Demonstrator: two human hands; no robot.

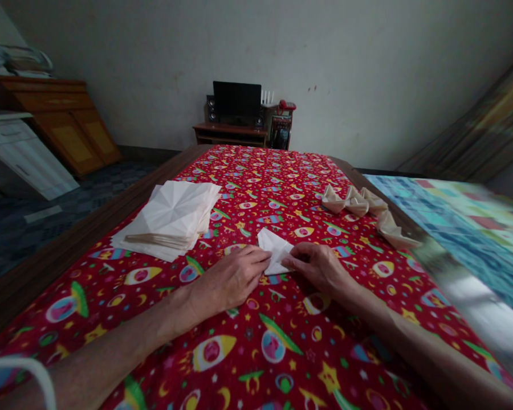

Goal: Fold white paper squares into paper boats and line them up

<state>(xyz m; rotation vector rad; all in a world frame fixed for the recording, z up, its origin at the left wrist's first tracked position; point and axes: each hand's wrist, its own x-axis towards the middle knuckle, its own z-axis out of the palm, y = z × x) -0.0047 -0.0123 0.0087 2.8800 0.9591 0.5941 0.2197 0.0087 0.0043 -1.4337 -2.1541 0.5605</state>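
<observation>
A small piece of folded white paper lies on the red patterned tablecloth, between my two hands. From the left, my left hand rests its closed fingers on the paper's near left edge. My right hand pinches the paper's right corner between thumb and fingers. To the left is a stack of creased white paper sheets, the top one marked with fold lines spreading from its middle. Several folded paper boats stand in a group at the right side of the table.
Beyond the table's far end, a desk holds a black monitor, with speakers and a red telephone nearby. Wooden cabinets stand at the left. A bed with a patterned cover is at the right. A white curved bar shows at lower left.
</observation>
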